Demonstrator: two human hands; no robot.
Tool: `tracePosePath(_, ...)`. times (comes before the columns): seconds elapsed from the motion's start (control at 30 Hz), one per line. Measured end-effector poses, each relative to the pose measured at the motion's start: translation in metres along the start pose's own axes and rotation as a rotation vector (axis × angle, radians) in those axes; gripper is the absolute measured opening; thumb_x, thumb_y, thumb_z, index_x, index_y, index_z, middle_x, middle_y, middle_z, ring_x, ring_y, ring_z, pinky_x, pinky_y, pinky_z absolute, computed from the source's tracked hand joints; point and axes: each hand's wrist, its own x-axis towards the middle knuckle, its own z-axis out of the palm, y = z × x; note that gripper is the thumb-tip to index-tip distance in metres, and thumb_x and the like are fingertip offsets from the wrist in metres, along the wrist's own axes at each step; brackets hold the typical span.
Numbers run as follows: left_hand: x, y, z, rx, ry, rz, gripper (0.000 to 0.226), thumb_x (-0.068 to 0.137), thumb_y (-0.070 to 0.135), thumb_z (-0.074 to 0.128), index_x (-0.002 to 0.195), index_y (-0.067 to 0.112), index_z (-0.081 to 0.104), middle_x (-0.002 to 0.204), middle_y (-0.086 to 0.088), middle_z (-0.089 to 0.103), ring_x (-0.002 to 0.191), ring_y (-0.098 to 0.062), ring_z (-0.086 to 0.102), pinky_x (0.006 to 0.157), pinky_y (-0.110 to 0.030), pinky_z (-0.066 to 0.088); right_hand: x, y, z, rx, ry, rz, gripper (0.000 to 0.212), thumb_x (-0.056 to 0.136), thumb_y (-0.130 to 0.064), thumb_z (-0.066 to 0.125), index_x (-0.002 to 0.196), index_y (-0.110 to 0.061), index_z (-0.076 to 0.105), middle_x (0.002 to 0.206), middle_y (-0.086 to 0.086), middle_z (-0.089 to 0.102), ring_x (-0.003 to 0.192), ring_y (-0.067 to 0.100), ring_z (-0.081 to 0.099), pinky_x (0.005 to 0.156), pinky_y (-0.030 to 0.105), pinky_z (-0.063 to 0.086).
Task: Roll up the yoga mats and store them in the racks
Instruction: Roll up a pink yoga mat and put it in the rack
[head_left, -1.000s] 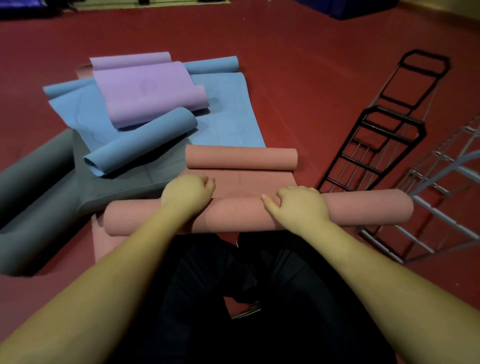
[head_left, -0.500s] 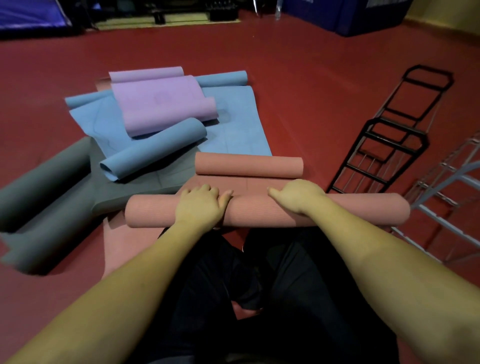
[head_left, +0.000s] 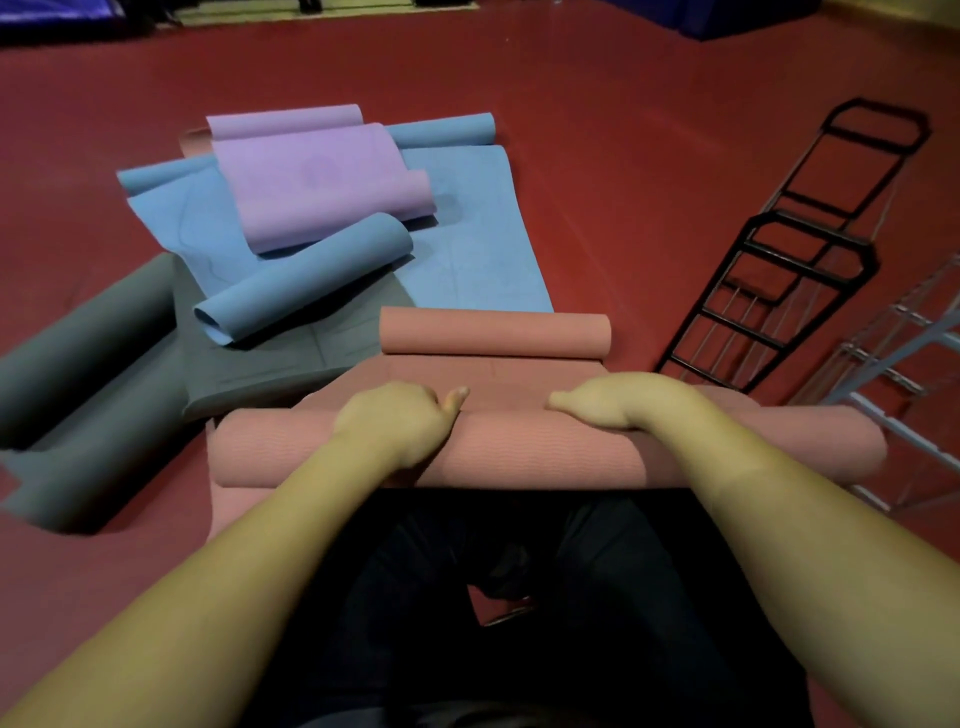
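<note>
Both hands curl over the top of the pink mat (head_left: 519, 447), the left hand (head_left: 397, 423) and right hand (head_left: 618, 402) gripping its thick rolled part, which lies across the floor (head_left: 623, 156) before the person's knees. Beyond lie blue (head_left: 467, 249), purple (head_left: 311, 182) and grey mats (head_left: 104, 332). A black rack (head_left: 779, 291) lies flat to the right.

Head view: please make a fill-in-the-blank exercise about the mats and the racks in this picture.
1. Both hands, the left hand and the right hand, rest on the rolled part of the ____ mat.
2. The purple mat lies on top of a ____ mat.
3. The black rack lies on the ____ floor.

Missing words: pink; blue; red
</note>
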Motion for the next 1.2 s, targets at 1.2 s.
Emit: tracePosePath(1.2, 0.03, -0.005, 0.014, 0.042, 0.307, -0.004, 0.069, 0.098, 0.062, 0.019, 0.096, 0.017, 0.071, 0.106, -0.007, 0.069, 0.103, -0.031, 0.062, 0.087, -0.039, 0.039, 0.019, -0.018, 0.004, -0.132, 0.477, -0.003, 0.077, 0.092, -0.068, 0.024, 0.115, -0.011, 0.069, 0.123, 0.016, 0.065, 0.112, 0.033, 0.06, 0.086, 0.038, 0.046)
